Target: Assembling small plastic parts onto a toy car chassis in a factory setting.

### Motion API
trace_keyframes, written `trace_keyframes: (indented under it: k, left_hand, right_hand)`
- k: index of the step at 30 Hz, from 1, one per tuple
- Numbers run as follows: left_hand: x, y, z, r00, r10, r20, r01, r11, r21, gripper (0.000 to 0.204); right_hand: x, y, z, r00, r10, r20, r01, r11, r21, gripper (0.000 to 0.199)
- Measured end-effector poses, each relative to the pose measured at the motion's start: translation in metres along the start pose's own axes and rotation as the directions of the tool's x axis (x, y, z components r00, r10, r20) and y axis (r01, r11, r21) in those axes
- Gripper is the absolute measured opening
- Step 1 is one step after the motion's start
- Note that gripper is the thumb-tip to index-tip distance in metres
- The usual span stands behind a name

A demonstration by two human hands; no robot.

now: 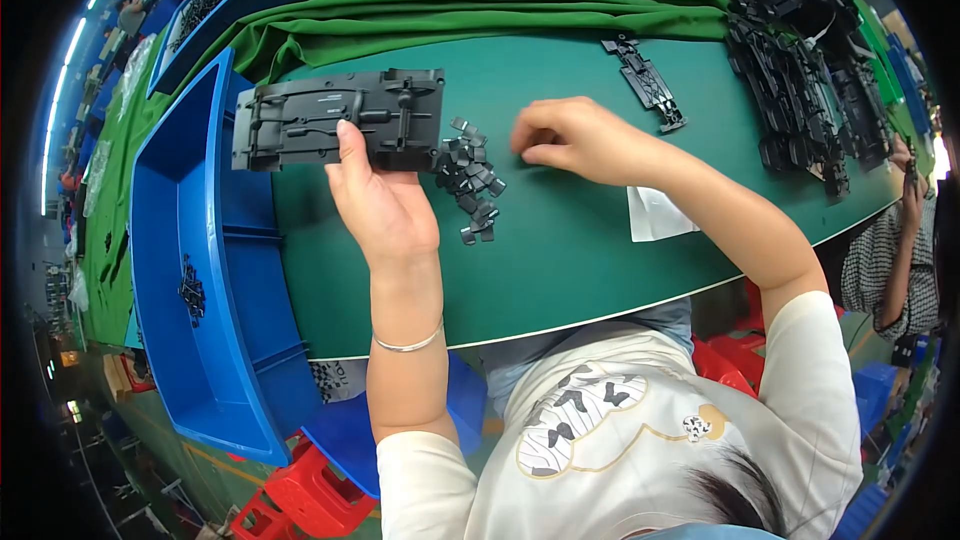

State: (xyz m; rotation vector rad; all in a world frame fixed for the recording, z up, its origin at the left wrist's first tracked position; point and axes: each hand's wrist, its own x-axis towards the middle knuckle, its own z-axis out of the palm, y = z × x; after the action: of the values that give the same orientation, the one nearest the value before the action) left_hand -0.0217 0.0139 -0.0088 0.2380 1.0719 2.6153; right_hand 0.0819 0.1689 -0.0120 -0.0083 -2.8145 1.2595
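My left hand [390, 210] grips a black plastic toy car chassis [300, 120] from its near edge, thumb on top, above the left part of the table. It is raised with its flat, detailed face showing. A loose pile of small black clip-like parts [470, 178] lies on the table just right of the chassis. To the right of that pile is my right hand [570, 140], its fingers curled in toward the thumb. Anything in those fingers is hidden or too small to make out. Farther right, a narrow black chassis frame [643, 82] lies on the table.
A blue bin [225, 360] with a few black parts stands at the left edge of the green table [520, 280]. White paper [657, 217] lies near my right forearm. Green cloth [480, 8] lies across the back. Black car bodies [790, 90] are heaped right, near another person's arm [905, 240].
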Motion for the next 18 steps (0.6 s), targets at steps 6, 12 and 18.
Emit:
trace_keyframes:
  k: [6,12,18]
  left_hand:
    - [-0.003,-0.002,0.0,0.996,-0.057,0.065,0.055,0.998,0.037,0.029]
    - [-0.004,-0.003,0.002,0.99,-0.112,0.091,0.109,0.993,0.036,0.029]
    - [-0.008,-0.005,0.004,0.979,-0.167,0.112,0.161,0.985,0.066,0.029]
  right_hand:
    - [0.038,0.007,0.02,0.988,-0.102,-0.116,0.092,0.992,-0.085,0.015]
    - [0.034,0.01,0.007,0.985,-0.155,-0.07,0.147,0.984,-0.098,0.009]
    - [0.014,0.006,-0.01,0.937,0.326,0.13,-0.342,0.769,0.54,0.008]
